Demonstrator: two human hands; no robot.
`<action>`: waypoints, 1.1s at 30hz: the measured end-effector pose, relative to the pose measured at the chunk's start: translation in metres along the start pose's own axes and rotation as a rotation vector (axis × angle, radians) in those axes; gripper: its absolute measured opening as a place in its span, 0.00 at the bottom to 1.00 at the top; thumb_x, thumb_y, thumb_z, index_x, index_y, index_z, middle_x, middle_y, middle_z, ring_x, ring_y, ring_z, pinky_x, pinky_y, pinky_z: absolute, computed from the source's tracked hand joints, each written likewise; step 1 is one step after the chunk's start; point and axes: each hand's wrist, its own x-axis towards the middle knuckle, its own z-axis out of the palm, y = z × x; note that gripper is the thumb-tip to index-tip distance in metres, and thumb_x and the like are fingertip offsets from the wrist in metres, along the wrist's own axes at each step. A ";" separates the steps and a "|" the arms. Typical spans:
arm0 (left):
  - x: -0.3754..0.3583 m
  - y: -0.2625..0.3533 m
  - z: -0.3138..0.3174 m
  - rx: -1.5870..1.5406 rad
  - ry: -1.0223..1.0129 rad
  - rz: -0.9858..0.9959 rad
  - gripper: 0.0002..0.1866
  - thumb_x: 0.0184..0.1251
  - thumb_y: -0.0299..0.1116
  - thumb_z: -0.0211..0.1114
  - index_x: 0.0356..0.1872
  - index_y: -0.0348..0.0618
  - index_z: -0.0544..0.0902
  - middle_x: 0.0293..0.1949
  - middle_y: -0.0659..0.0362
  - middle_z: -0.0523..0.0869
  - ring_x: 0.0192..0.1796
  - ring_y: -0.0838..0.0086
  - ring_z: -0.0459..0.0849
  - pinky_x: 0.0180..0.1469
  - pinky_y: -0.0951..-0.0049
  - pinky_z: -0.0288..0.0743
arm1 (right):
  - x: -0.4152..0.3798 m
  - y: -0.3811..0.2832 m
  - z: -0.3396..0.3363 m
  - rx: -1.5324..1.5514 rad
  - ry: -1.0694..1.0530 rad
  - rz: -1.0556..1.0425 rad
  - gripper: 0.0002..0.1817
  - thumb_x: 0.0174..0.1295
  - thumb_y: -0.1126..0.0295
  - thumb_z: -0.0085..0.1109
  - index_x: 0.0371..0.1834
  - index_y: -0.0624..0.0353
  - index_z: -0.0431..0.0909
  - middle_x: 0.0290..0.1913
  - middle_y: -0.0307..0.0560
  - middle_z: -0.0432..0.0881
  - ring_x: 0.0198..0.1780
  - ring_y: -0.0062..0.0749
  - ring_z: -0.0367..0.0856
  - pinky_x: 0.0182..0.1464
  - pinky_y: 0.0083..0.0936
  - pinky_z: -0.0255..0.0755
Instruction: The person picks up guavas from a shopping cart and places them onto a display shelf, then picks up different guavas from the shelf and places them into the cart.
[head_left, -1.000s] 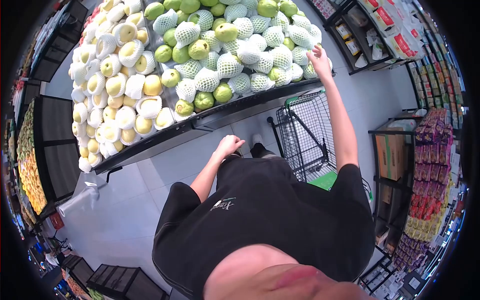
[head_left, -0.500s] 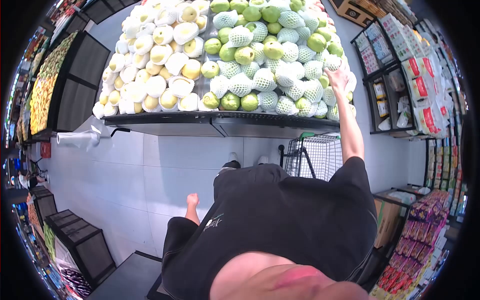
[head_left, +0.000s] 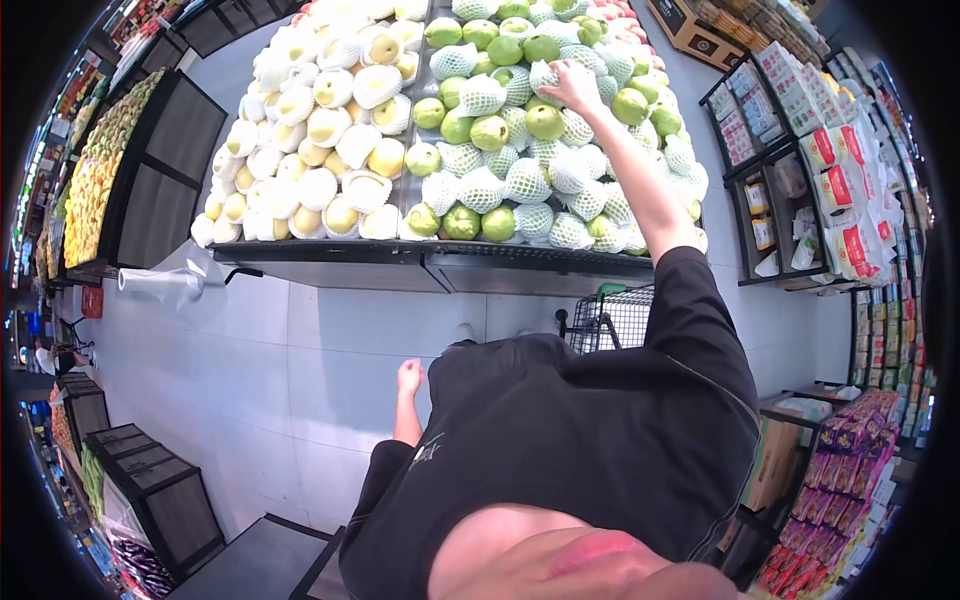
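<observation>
My right hand reaches far over a sloped display of green fruits, many in white foam nets. Its fingers curl over one netted green fruit near the top of the pile, and the fruit still lies among the others. My left hand hangs at my side above the grey floor, fingers curled in with nothing in them. Left of the green fruits lie yellow pears, also in foam nets.
A black wire shopping cart stands by my right side under the display's edge. A roll of plastic bags sticks out at the stand's left end. Shelves of packaged goods line the right; black crates sit lower left.
My right hand moved from the right edge of the green pile up and left onto a netted fruit near the top. My left arm dropped from in front of me to my side.
</observation>
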 end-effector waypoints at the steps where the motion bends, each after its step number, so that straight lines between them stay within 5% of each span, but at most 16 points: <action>1: 0.001 0.023 -0.004 -0.009 0.025 0.046 0.12 0.77 0.37 0.61 0.47 0.38 0.85 0.33 0.60 0.85 0.27 0.77 0.82 0.30 0.73 0.80 | 0.000 0.004 0.000 -0.017 0.001 -0.024 0.37 0.57 0.46 0.73 0.66 0.55 0.76 0.59 0.53 0.82 0.59 0.52 0.81 0.60 0.41 0.76; 5: 0.021 0.048 -0.016 -0.016 0.071 0.124 0.11 0.77 0.35 0.61 0.49 0.38 0.85 0.34 0.61 0.85 0.29 0.76 0.83 0.30 0.71 0.81 | -0.012 0.006 -0.013 0.050 0.113 -0.008 0.34 0.62 0.49 0.71 0.68 0.55 0.75 0.58 0.53 0.83 0.61 0.47 0.80 0.65 0.40 0.73; 9: 0.027 0.007 -0.024 0.154 -0.009 -0.124 0.12 0.75 0.38 0.63 0.46 0.40 0.84 0.31 0.60 0.85 0.26 0.74 0.83 0.29 0.69 0.81 | -0.066 0.001 -0.036 0.479 0.207 0.179 0.29 0.69 0.57 0.66 0.69 0.57 0.74 0.55 0.52 0.84 0.58 0.41 0.81 0.63 0.36 0.73; 12: 0.006 -0.014 -0.031 0.387 -0.186 -0.306 0.14 0.72 0.43 0.64 0.43 0.42 0.84 0.28 0.58 0.87 0.24 0.69 0.84 0.29 0.62 0.82 | -0.165 -0.021 -0.058 0.686 0.237 0.351 0.22 0.72 0.61 0.63 0.64 0.59 0.78 0.52 0.46 0.86 0.53 0.28 0.82 0.55 0.28 0.75; 16: 0.019 -0.077 -0.033 0.609 -0.383 -0.538 0.12 0.74 0.40 0.60 0.44 0.43 0.85 0.33 0.55 0.88 0.34 0.65 0.88 0.37 0.61 0.83 | -0.340 -0.021 -0.060 0.716 0.404 0.764 0.17 0.75 0.66 0.58 0.62 0.61 0.80 0.54 0.49 0.85 0.55 0.28 0.82 0.60 0.27 0.74; 22: 0.025 0.031 -0.037 0.909 -0.503 -0.072 0.10 0.73 0.30 0.59 0.46 0.39 0.86 0.37 0.54 0.90 0.37 0.70 0.87 0.40 0.66 0.82 | -0.649 -0.043 -0.086 -0.012 0.265 1.349 0.17 0.70 0.65 0.59 0.59 0.57 0.81 0.52 0.52 0.84 0.56 0.43 0.82 0.61 0.37 0.74; 27: 0.120 0.060 -0.015 0.829 -0.682 -0.264 0.11 0.70 0.33 0.61 0.43 0.39 0.88 0.22 0.58 0.85 0.16 0.73 0.76 0.19 0.64 0.70 | -0.822 -0.172 -0.169 -0.768 -0.315 1.793 0.30 0.60 0.57 0.64 0.68 0.48 0.74 0.70 0.47 0.72 0.73 0.48 0.65 0.69 0.57 0.60; 29: 0.135 0.093 0.004 1.052 -0.729 -0.253 0.14 0.71 0.38 0.59 0.43 0.43 0.90 0.19 0.59 0.82 0.16 0.72 0.75 0.20 0.64 0.69 | -0.881 -0.227 -0.190 -1.033 -0.393 1.957 0.34 0.59 0.53 0.65 0.69 0.48 0.73 0.71 0.51 0.71 0.74 0.50 0.65 0.71 0.58 0.59; 33: 0.116 0.153 0.054 1.125 -0.769 -0.122 0.16 0.73 0.40 0.56 0.44 0.43 0.90 0.16 0.63 0.75 0.16 0.75 0.71 0.21 0.67 0.67 | -0.941 -0.309 -0.208 -0.809 -0.152 2.656 0.37 0.60 0.47 0.64 0.69 0.56 0.73 0.69 0.60 0.72 0.72 0.49 0.69 0.70 0.55 0.63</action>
